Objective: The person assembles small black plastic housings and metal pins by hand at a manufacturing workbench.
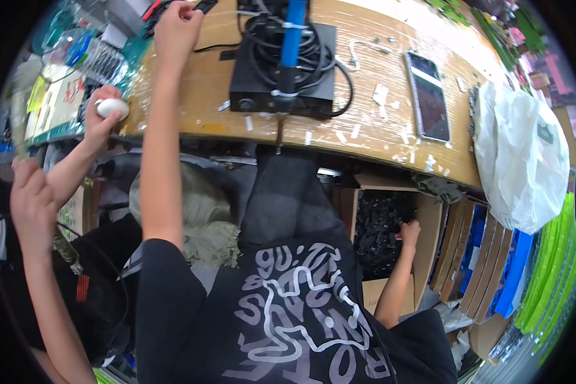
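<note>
My left hand [178, 29] is raised at the far left of the table, its fingers closed in a pinch. A dark, flat piece [205, 6] shows at its fingertips, cut off by the upper edge, so its kind is unclear. Low on the right, my right hand [409, 232] reaches into a cardboard box [424, 243] full of small black parts [379, 224]. The fingers there are curled at the edge of the heap, and what they hold is too small to make out.
A black device [240, 102] with coiled cables and a blue-handled tool [293, 38] stands on the table [201, 121]. Right of it lie a phone [429, 96] and a white plastic bag [521, 153]. A co-worker's hands [35, 205] work at left, one on a white rounded object [112, 109].
</note>
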Demonstrator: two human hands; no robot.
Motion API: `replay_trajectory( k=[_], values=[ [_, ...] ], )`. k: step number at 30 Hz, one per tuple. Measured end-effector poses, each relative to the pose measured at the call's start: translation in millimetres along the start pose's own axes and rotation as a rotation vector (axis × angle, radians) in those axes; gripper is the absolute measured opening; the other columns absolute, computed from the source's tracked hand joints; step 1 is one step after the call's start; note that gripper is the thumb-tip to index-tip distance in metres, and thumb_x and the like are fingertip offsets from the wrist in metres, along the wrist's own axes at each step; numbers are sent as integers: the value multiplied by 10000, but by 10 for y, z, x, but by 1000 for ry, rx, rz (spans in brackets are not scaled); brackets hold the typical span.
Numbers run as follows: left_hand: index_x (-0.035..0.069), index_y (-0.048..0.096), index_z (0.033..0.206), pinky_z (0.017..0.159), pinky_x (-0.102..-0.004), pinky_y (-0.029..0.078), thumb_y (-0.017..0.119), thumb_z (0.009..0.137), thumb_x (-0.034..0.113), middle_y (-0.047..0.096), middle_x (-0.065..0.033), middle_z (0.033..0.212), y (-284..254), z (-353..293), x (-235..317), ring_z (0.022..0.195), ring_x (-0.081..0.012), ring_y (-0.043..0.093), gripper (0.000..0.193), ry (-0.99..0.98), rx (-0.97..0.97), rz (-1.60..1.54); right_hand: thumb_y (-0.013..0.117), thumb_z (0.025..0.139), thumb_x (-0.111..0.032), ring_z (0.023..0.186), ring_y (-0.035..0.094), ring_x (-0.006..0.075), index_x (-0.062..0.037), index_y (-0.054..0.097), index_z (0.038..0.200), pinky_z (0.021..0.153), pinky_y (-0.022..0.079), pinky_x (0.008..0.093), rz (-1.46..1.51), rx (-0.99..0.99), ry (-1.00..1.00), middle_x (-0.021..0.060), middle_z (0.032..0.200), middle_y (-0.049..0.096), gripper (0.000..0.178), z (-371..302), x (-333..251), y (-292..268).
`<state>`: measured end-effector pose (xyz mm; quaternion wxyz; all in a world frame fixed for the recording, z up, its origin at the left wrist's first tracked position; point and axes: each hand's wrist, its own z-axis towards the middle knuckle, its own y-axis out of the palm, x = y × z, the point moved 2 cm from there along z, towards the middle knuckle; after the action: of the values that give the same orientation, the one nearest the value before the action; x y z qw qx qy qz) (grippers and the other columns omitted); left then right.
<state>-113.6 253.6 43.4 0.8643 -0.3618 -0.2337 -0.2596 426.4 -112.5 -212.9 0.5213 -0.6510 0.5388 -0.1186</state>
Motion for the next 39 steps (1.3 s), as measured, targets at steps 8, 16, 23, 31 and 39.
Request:
replay_trajectory(
  k=[8, 16, 23, 31, 39],
  values=[
    [29, 511, 1055, 825, -432, 406, 536, 723, 468, 554, -175, 1016, 538, 356, -401, 995, -362, 483, 551, 36, -382, 713, 572, 739, -83, 473, 578, 204, 65, 493, 936, 373, 495, 304, 259, -202, 49, 135, 655, 569, 259, -10, 15, -315],
    [-8, 572, 923, 755, -394, 435, 550, 701, 431, 579, -199, 926, 655, 578, -395, 900, -328, 543, 492, 26, -420, 555, 528, 791, -103, 556, 529, 90, 19, 562, 920, 499, 426, 219, 279, 93, -687, 46, 692, 561, 180, -1254, -2644, -1912],
    [-32, 580, 726, 691, -418, 445, 504, 712, 362, 575, -235, 755, 121, 461, -30, 741, -369, 570, 402, 7, -146, 351, 439, 707, 37, 743, 569, 338, 35, 522, 713, 632, 467, 408, -593, 625, -1005, 214, 773, 549, 83, -116, -3346, -1684],
    [2, 530, 818, 434, -229, 426, 489, 836, 165, 515, -45, 576, -567, -480, 592, 468, -118, 518, 169, -485, -108, -732, 472, 707, 24, 733, 577, 294, 0, 555, 693, 622, 481, 394, -634, 665, -933, 178, 765, 562, 87, 32, -3286, -1502],
    [-33, 478, 926, 507, -294, 512, 479, 822, 81, 534, -84, 716, -1048, -1433, 1380, 562, -146, 551, 155, -675, -128, -1139, 519, 690, 53, 680, 560, 221, 30, 534, 748, 609, 450, 307, -16, 544, -1090, 125, 740, 555, 63, -544, -3261, -1649]
  ],
)
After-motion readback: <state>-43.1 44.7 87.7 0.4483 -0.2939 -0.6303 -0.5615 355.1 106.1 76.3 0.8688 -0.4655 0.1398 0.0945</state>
